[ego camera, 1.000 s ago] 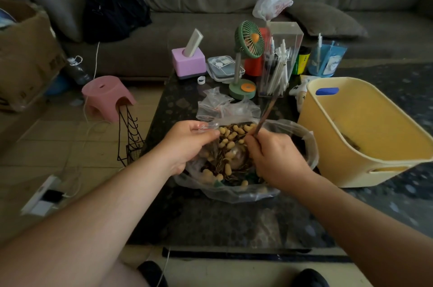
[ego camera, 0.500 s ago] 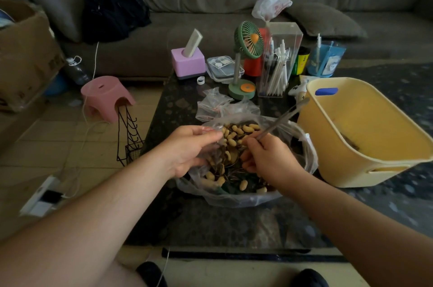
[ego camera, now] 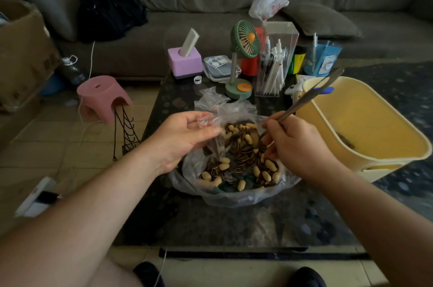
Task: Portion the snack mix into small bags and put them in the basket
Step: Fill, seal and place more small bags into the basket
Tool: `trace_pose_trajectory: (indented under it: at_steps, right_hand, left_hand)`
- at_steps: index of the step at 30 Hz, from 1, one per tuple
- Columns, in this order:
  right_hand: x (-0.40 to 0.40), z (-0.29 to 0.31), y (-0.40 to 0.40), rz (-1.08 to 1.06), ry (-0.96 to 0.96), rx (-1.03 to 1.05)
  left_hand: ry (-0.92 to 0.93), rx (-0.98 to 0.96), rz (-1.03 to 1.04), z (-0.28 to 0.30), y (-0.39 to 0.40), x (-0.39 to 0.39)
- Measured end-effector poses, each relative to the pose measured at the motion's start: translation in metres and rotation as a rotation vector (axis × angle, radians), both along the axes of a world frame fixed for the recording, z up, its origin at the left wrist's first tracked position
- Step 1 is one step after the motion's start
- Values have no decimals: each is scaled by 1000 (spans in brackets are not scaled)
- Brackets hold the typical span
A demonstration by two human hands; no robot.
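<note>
Left hand: the left hand reaches in from the lower left, palm turned inward, fingers and thumb pinching the mouth of a small clear bag that hangs over the snack mix
Right hand: the right hand comes in from the lower right, fingers curled round the handle of a metal spoon; the handle slants up and right across the basket rim, the bowl end is hidden behind the fingers
Snack mix: peanuts and striped seeds lie in a large open plastic bag on the dark desk, between the two hands
Basket: the yellow basket stands just right of the large bag, with something small and dark inside, too unclear to tell
Behind: spare clear bags, a green fan, a clear pen holder and a pink box crowd the far side of the desk
</note>
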State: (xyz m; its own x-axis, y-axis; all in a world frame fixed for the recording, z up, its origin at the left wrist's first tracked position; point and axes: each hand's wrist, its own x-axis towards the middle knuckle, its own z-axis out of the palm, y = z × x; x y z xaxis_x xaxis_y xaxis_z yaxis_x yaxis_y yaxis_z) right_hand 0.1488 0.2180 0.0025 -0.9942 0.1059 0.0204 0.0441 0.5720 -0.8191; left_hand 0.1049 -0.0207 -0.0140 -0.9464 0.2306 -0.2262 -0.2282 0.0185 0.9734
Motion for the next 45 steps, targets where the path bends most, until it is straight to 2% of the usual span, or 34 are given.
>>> trace_pose_trajectory:
  at_steps: [3,8,11,16,20,31,41,45]
  right_hand:
    - [-2,2,8,-13,7,43]
    - [2,14,18,51,163,186]
    - [2,18,19,76,283,242]
    - [-2,18,17,96,353,261]
    - [-3,13,13,184,421,367]
    - [-2,5,6,278,488,441]
    - [-1,-9,-1,279,594,415]
    - [-1,-7,2,212,617,375]
  left_hand:
    - [107,-78,-29,-2,2,2]
    - [310,-569,-32,-25,12,5]
    - [373,-698,-29,-35,27,8]
    - [463,-724,-27,-37,49,14]
    - [507,-734,8,-39,53,15]
    - [506,-727,33,-46,51,11]
    - [419,-670,75,-50,48,7]
    - [332,-558,82,-52,47,4]
